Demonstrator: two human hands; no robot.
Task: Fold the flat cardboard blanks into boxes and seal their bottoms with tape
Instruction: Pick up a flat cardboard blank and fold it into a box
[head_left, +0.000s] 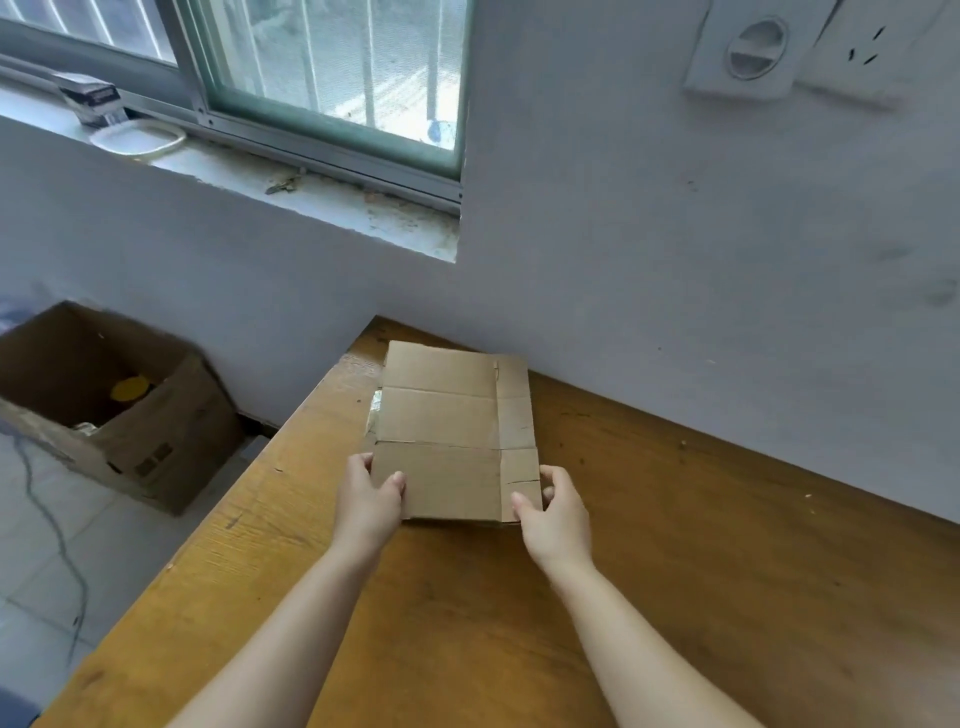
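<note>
At frame centre, a flat blank (456, 431) on the table (675, 545) is pinched at its near corners by left hand (370, 498) and right hand (555, 512). Opening it seems next; squaring is called for.

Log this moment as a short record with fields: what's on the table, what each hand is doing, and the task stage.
surface: wooden table
item: cardboard blank, flat and unfolded, creases showing
left hand: left hand pinches the blank's near left edge, thumb on top
right hand: right hand pinches the near right edge, thumb on top
floor: open cardboard box left of the table, something yellow inside
stage: no box shape formed yet
</note>
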